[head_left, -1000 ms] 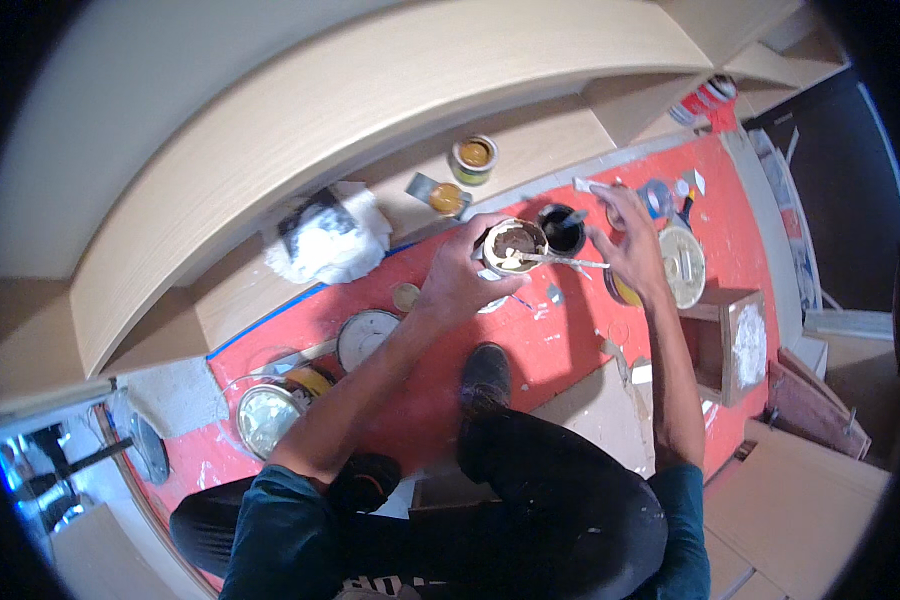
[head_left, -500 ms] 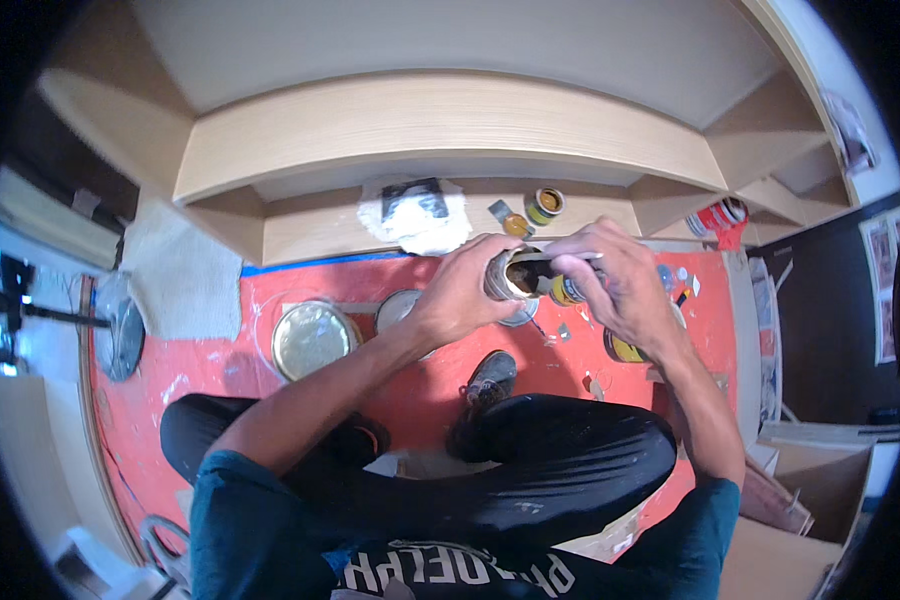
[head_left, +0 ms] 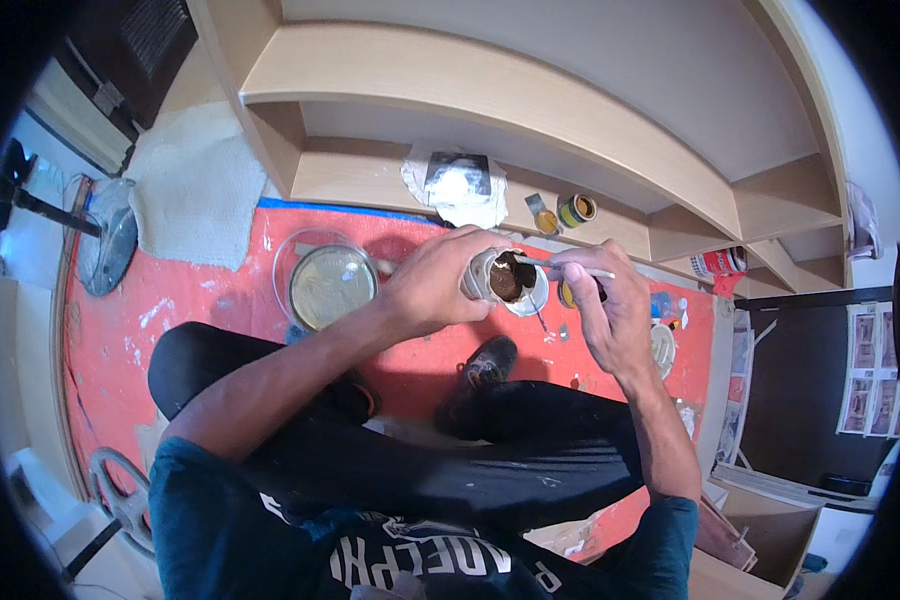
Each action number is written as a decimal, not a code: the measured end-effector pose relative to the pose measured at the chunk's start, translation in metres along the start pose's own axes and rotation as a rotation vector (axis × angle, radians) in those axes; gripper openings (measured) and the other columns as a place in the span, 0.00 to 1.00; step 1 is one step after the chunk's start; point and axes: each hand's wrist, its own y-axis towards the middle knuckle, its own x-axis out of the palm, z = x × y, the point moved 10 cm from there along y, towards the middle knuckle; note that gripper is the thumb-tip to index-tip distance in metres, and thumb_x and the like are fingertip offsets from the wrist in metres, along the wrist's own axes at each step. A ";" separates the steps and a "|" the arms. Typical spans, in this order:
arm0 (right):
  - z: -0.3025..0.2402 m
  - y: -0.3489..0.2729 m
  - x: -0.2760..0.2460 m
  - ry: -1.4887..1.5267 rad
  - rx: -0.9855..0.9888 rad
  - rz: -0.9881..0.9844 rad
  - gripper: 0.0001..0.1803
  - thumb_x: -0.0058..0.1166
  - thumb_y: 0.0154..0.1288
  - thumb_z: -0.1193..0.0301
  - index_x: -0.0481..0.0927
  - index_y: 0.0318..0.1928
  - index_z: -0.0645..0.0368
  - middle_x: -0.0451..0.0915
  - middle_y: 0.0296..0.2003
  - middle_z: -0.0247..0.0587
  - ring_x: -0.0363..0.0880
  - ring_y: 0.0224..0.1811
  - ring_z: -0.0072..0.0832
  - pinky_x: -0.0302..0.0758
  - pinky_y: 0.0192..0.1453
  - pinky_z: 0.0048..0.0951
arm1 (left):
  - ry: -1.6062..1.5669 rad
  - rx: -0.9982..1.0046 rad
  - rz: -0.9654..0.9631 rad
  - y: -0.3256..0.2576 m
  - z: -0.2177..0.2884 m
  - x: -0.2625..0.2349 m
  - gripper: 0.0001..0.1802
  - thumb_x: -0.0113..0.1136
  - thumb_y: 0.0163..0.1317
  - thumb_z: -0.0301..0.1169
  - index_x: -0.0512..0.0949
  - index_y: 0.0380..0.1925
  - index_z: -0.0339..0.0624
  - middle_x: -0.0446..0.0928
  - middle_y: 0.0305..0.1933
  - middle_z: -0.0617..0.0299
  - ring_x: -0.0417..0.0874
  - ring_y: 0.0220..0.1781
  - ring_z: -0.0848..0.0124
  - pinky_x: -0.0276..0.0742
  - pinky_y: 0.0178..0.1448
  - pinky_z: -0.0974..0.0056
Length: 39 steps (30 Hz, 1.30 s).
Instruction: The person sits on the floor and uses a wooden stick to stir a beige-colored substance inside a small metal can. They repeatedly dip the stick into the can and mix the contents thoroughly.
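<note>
My left hand (head_left: 435, 278) is wrapped round a small open can (head_left: 479, 276), its mouth tipped toward me and brown material showing inside. My right hand (head_left: 607, 308) pinches a thin, flat, pale-handled tool (head_left: 585, 270). The tool's far end reaches to the can's rim, by a dark patch whose nature I cannot make out. Up on the low shelf, beyond both hands, an open can with yellow-brown contents (head_left: 577, 210) stands beside a scraper with an amber end (head_left: 543, 216).
A wooden shelf unit (head_left: 490, 110) spans the far side. White cloth (head_left: 470, 208) lies on its lowest board. On the red floor covering (head_left: 240, 310) stand a round pail (head_left: 335, 288) and a white lid (head_left: 662, 346). A red can (head_left: 718, 262) sits at right, a pale mat (head_left: 195, 185) at left.
The view has turned and shifted, so the shelf now slants. The can's mouth shows more of its brown contents. The tool stays in my right hand, at the can's rim.
</note>
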 end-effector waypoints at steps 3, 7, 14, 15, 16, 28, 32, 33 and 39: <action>0.006 -0.005 0.017 0.134 0.054 -0.099 0.08 0.58 0.77 0.72 0.87 0.43 0.63 0.88 0.36 0.42 0.80 0.38 0.37 0.77 0.45 0.37 | 0.044 0.015 0.024 -0.006 -0.001 -0.003 0.29 0.76 0.51 0.29 0.80 0.56 0.38 0.83 0.52 0.51 0.85 0.57 0.53 0.80 0.62 0.53; -0.006 -0.002 0.013 -0.014 0.006 -0.040 0.08 0.58 0.77 0.71 0.87 0.43 0.63 0.88 0.37 0.41 0.79 0.37 0.36 0.76 0.44 0.37 | -0.006 -0.023 0.026 -0.007 0.000 -0.012 0.30 0.76 0.50 0.28 0.80 0.56 0.38 0.83 0.53 0.51 0.85 0.57 0.53 0.80 0.62 0.53; -0.003 -0.001 0.021 0.023 -0.018 -0.061 0.10 0.56 0.79 0.70 0.87 0.44 0.62 0.89 0.36 0.39 0.76 0.36 0.31 0.75 0.44 0.35 | 0.007 0.000 0.065 -0.011 0.001 -0.010 0.30 0.75 0.51 0.26 0.79 0.56 0.38 0.83 0.53 0.51 0.85 0.59 0.53 0.79 0.64 0.53; -0.001 -0.003 0.025 0.045 -0.039 -0.091 0.10 0.56 0.80 0.70 0.87 0.45 0.62 0.89 0.35 0.39 0.76 0.35 0.29 0.75 0.44 0.34 | -0.002 -0.014 0.059 -0.013 0.000 -0.008 0.30 0.74 0.51 0.26 0.78 0.56 0.38 0.82 0.53 0.51 0.84 0.59 0.53 0.79 0.64 0.53; -0.002 -0.001 0.022 0.031 -0.026 -0.072 0.10 0.56 0.80 0.70 0.87 0.45 0.62 0.89 0.35 0.39 0.77 0.36 0.29 0.75 0.44 0.35 | -0.011 -0.031 0.052 -0.014 -0.001 -0.007 0.30 0.74 0.51 0.26 0.78 0.56 0.37 0.82 0.54 0.51 0.84 0.59 0.53 0.79 0.65 0.53; 0.004 -0.005 0.021 0.007 -0.002 -0.104 0.09 0.56 0.79 0.71 0.88 0.45 0.60 0.89 0.34 0.37 0.75 0.36 0.27 0.75 0.45 0.32 | 0.003 -0.064 0.016 -0.012 -0.002 -0.002 0.31 0.71 0.50 0.23 0.76 0.58 0.37 0.81 0.56 0.49 0.82 0.62 0.51 0.77 0.67 0.52; -0.004 0.002 0.009 -0.116 -0.024 -0.028 0.09 0.57 0.79 0.70 0.88 0.44 0.60 0.90 0.35 0.37 0.75 0.36 0.28 0.74 0.45 0.34 | 0.011 -0.072 0.045 -0.013 -0.001 -0.005 0.32 0.71 0.50 0.23 0.76 0.58 0.37 0.81 0.56 0.49 0.82 0.62 0.51 0.77 0.68 0.52; -0.004 0.001 0.013 -0.049 -0.029 -0.049 0.08 0.58 0.78 0.70 0.88 0.43 0.60 0.89 0.35 0.37 0.74 0.35 0.30 0.73 0.45 0.34 | -0.001 -0.082 0.034 -0.012 -0.001 -0.005 0.32 0.71 0.49 0.23 0.76 0.58 0.37 0.81 0.56 0.49 0.82 0.62 0.51 0.77 0.68 0.52; -0.007 0.005 0.011 -0.002 -0.020 -0.025 0.07 0.60 0.76 0.71 0.88 0.41 0.60 0.89 0.36 0.38 0.74 0.35 0.33 0.73 0.45 0.36 | 0.014 -0.070 0.048 -0.010 -0.003 -0.006 0.32 0.71 0.50 0.23 0.77 0.58 0.38 0.81 0.57 0.50 0.82 0.62 0.52 0.77 0.68 0.53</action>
